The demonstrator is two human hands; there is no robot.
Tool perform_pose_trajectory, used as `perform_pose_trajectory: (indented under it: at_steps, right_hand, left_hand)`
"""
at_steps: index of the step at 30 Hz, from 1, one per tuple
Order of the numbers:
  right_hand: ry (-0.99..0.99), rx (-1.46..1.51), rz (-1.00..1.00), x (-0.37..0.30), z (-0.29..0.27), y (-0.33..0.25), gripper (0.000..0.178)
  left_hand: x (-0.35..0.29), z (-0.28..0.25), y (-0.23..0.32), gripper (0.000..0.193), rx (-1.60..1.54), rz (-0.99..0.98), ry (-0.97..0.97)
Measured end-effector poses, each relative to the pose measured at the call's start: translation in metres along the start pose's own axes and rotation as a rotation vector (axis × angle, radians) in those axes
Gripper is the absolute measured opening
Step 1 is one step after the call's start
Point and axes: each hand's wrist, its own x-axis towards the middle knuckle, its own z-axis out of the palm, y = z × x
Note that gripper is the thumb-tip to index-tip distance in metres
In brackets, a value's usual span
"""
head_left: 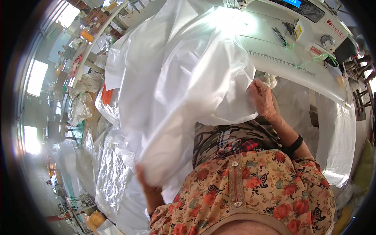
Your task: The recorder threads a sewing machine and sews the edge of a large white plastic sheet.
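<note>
Fingers of the right hand (264, 98), right of centre, gripped the white sheet (184, 74); the left hand (147, 183), lower left, blurred beside it, its grip unclear.

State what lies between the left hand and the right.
White sheeting fills most of the stretch, with camouflage-patterned cloth showing below its edge, in the head view.

I see a person with a big white sheet (176, 86). The right hand (263, 98) pinches its right edge. The left hand (148, 184) is blurry, by the sheet's bottom left fold. A bright light (234, 20) shines at the top of the sheet. To the sheet's right are a white sewing machine (313, 23), little snips (279, 36) and green thread (313, 61). Crinkly, shiny plastic (114, 166) lies left of the sheet.
</note>
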Motion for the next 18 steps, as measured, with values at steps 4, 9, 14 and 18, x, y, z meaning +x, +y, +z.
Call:
perform_pose_trajectory:
  at_steps: [4,9,14,18]
  right_hand:
    - [-0.038,0.140,0.044,-0.002,-0.010,-0.005,0.009]
    - [0.172,-0.430,-0.113,0.007,-0.028,-0.039,0.008]
    - [-0.108,-0.134,-0.530,0.001,-0.032,-0.107,0.017]
    - [-0.556,0.158,-0.301,0.012,0.023,-0.107,0.022]
  left_hand:
    - [0.007,-0.053,0.070,0.045,-0.651,-0.193,0.381]
    - [0.033,-0.036,0.113,0.052,-0.059,-0.201,0.488]
    - [0.043,-0.030,0.137,0.048,-0.356,-0.220,0.495]
    - [0.043,-0.020,0.149,0.054,0.200,0.047,0.551]
